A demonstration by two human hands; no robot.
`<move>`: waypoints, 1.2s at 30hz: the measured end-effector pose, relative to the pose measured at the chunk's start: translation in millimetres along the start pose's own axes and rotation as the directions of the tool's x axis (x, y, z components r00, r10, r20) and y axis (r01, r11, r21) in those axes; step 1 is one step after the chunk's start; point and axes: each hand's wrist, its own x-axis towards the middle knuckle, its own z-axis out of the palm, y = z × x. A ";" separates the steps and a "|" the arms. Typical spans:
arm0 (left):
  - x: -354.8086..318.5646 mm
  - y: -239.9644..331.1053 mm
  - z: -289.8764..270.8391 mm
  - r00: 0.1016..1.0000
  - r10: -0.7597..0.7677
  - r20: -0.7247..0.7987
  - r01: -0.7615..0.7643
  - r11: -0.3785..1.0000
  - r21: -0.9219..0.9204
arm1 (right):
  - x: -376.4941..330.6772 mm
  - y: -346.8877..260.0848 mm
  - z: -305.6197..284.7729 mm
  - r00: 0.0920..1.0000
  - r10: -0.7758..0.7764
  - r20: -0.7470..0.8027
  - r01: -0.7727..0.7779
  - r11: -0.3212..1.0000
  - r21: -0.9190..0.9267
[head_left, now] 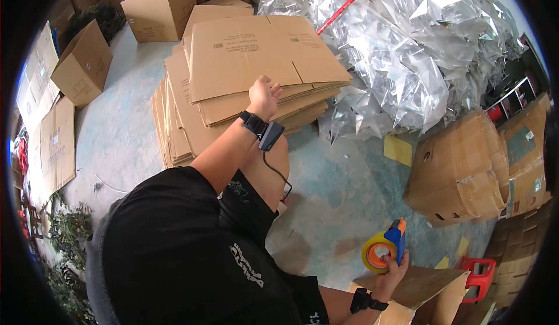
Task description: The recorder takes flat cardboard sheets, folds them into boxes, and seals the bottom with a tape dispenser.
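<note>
My left hand [265, 99] is closed, its fingers curled at the near edge of the top flattened cardboard box [244, 51]. That box lies on an uneven stack of flattened cardboard boxes [177, 112] in front of me. Part of the left fingers' contact with the cardboard is hidden. Low on the right, my right hand [393, 271] grips a blue and orange tape dispenser [398, 237]. A roll of yellow tape [368, 254] with an orange core sits on the dispenser. An open cardboard box [419, 284] stands right under that hand.
Crumpled silvery plastic sheeting [396, 51] is heaped beyond the stack, a red strip [347, 6] across it. Large taped cartons [457, 170] and a red stool [480, 278] stand at right. Opened boxes [160, 10] are far left, leafy greenery [70, 226] near left.
</note>
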 end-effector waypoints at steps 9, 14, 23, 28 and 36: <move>-3.0 -4.6 -5.1 0.993 -0.120 0.016 0.120 0.974 -0.192 | -1.1 -5.4 16.2 0.997 -0.041 0.065 0.044 0.998 -0.051; 6.9 -10.4 -16.5 0.985 -0.114 0.129 0.146 0.948 -0.283 | -3.1 -6.5 18.4 0.994 -0.035 0.102 0.044 0.995 -0.086; 31.3 9.7 -12.4 0.968 -0.241 0.074 0.249 0.862 -0.443 | -3.2 -9.9 20.0 0.996 -0.022 0.092 0.031 0.994 -0.105; 28.4 17.2 -18.4 0.965 -0.260 0.041 0.263 0.950 -0.171 | -3.4 -9.7 21.9 0.996 -0.028 0.090 0.039 0.991 -0.131; 51.1 62.5 -58.4 0.894 0.362 0.263 -0.447 0.695 0.562 | -3.4 -13.3 11.9 0.994 -0.088 0.062 0.100 0.970 -0.223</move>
